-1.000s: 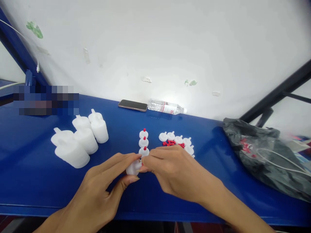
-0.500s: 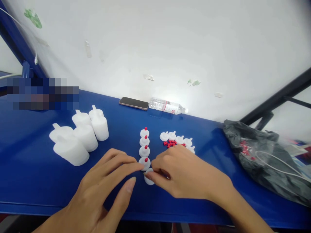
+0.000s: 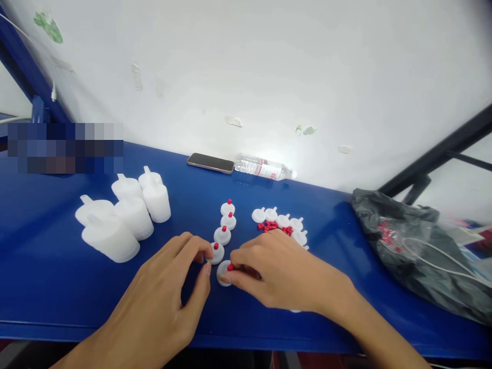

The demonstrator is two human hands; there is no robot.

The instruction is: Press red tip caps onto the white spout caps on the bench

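Note:
A row of small white caps with red tips (image 3: 225,225) runs toward me on the blue table (image 3: 46,271). My left hand (image 3: 165,297) curls its fingertips against the nearest cap of that row (image 3: 216,252). My right hand (image 3: 280,274) pinches a small red tip (image 3: 229,267) onto a white cap (image 3: 223,274) lying just in front of the row. Behind my right hand lie loose white caps (image 3: 282,221) and a heap of red tips (image 3: 272,226).
Several white plastic bottles (image 3: 123,218) lie at the left. A phone (image 3: 210,162) and a water bottle (image 3: 265,168) lie by the white wall. A dark plastic bag (image 3: 418,246) with red pieces sits at the right. The table's front edge is close below my hands.
The cap held between both hands was set down at the near end of the row. My right hand took another white cap and now presses a red tip onto it.

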